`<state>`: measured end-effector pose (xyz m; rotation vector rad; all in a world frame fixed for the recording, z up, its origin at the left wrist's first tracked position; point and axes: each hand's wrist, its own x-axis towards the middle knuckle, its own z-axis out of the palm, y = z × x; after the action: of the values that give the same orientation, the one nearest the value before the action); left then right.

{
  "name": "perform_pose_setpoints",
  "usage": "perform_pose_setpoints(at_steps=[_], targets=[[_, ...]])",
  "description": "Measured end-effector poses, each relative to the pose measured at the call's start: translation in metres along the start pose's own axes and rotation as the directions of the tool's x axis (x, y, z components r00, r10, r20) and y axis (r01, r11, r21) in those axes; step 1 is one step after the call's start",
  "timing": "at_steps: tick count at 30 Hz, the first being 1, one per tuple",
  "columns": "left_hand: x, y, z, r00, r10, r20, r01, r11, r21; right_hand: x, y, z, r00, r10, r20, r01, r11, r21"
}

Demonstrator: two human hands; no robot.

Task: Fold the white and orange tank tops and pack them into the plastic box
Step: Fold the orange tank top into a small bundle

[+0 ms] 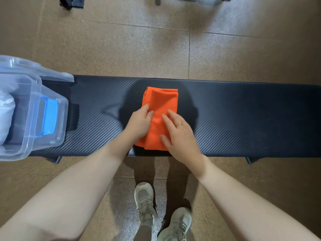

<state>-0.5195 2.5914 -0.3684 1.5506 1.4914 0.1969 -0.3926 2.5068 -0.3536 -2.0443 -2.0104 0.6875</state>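
The orange tank top (160, 105) lies folded into a narrow upright rectangle at the middle of the black bench (243, 119). My left hand (140, 123) rests on its left edge, fingers curled around the fabric there. My right hand (179, 134) lies flat on its lower right part with fingers spread. At the bench's left end stands the clear plastic box (33, 119) with a blue latch. Inside it the white tank top (6, 115) shows as a pale bundle, partly cut off by the frame.
The box's clear lid (43, 70) leans behind the box. The bench is narrow, with brown tiled floor (121, 46) beyond it and in front. My two shoes (163, 213) stand on the floor below the bench. Dark furniture legs (71, 2) are at the far top.
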Motion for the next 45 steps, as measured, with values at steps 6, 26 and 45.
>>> perform_pose_setpoints(at_steps=[6,26,45], targets=[[0.002,-0.01,0.001,0.976,0.047,-0.211,-0.033,0.997,0.069,-0.003,-0.01,0.033,0.995,-0.012,0.1,0.038,0.962,-0.271],[0.002,-0.036,0.0,0.978,-0.045,-0.203,0.061,0.995,0.077,0.114,0.025,0.026,0.986,0.102,0.134,-0.059,0.954,-0.293],[-0.005,0.005,0.017,0.94,-0.323,0.113,0.338,0.821,-0.461,0.024,0.003,0.039,0.797,0.604,0.025,-0.449,0.564,0.693]])
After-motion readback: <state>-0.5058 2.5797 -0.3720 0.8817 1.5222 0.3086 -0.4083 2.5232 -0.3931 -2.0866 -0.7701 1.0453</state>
